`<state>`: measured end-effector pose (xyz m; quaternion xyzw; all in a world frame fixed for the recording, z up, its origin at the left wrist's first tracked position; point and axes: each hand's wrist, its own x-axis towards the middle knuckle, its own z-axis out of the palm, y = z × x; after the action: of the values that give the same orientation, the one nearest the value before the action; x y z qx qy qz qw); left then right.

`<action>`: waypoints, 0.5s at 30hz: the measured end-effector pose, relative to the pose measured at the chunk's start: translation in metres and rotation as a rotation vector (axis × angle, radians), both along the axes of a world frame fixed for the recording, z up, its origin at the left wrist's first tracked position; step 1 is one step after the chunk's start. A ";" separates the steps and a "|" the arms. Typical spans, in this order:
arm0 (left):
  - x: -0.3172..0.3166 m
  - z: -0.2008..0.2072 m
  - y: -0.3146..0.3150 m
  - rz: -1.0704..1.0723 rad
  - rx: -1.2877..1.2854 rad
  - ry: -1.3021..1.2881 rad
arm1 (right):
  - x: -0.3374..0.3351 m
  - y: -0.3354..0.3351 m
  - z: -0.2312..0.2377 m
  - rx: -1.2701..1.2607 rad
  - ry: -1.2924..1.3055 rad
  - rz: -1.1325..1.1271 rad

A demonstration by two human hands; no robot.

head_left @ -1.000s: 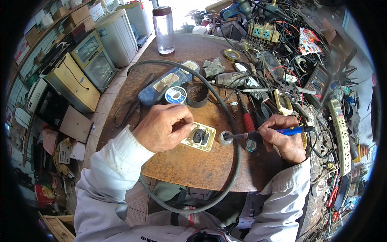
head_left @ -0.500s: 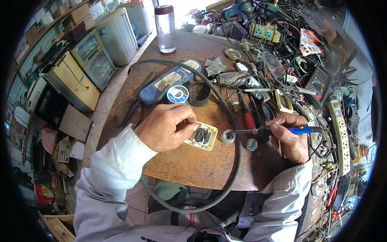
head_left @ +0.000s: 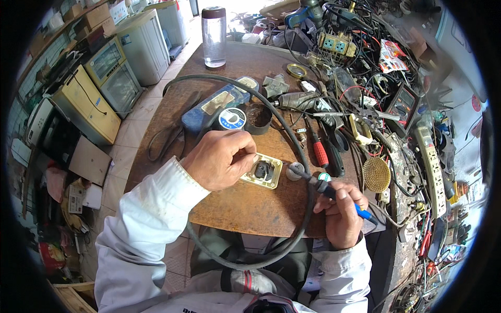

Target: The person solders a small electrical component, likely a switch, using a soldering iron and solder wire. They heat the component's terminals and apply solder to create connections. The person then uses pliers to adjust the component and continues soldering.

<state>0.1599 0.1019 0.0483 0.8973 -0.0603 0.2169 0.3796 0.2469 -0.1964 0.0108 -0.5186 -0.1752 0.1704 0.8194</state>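
My left hand (head_left: pixel 224 159) is closed in a pinch at the left edge of a cream socket plate (head_left: pixel 274 181). What the fingertips grip is hidden. The plate has a dark part (head_left: pixel 264 169) in its middle. In my right hand (head_left: pixel 344 211) is a soldering iron (head_left: pixel 324 189) with a blue and black handle. Its metal shaft slants up and left, the tip at a small round jar (head_left: pixel 294 176); whether it touches the contents I cannot tell. A small green-topped lid (head_left: pixel 324 177) lies just above the iron. A thick black cable (head_left: pixel 311 201) loops under the iron and past the table edge.
Behind my left hand stand a solder spool (head_left: pixel 232 119), a dark round tin (head_left: pixel 259 116) and a blue box-like tool (head_left: pixel 209 112). A red-handled screwdriver (head_left: pixel 320 154) lies right of the cable. A bottle (head_left: pixel 214 41) stands at the back. Tools and wires crowd the right, beside a power strip (head_left: pixel 432 167).
My right hand has moved left and nearer to me, and the iron has turned from level to slanted. A yellow round mesh pad now shows. My left hand has barely moved.
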 end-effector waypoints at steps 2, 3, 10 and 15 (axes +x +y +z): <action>0.002 -0.002 0.000 0.001 -0.011 0.011 | -0.004 -0.002 -0.009 -0.028 -0.032 -0.007; 0.003 -0.002 0.000 0.000 -0.004 0.004 | -0.007 0.000 -0.010 0.002 -0.033 -0.028; 0.001 -0.002 0.000 0.005 -0.008 -0.001 | -0.005 0.002 -0.010 -0.058 -0.033 -0.028; 0.001 -0.003 0.001 0.005 0.006 -0.012 | -0.006 0.002 -0.005 -0.142 -0.038 -0.011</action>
<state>0.1608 0.1026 0.0456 0.8972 -0.0611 0.2230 0.3762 0.2408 -0.1946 0.0060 -0.5794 -0.1754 0.1681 0.7780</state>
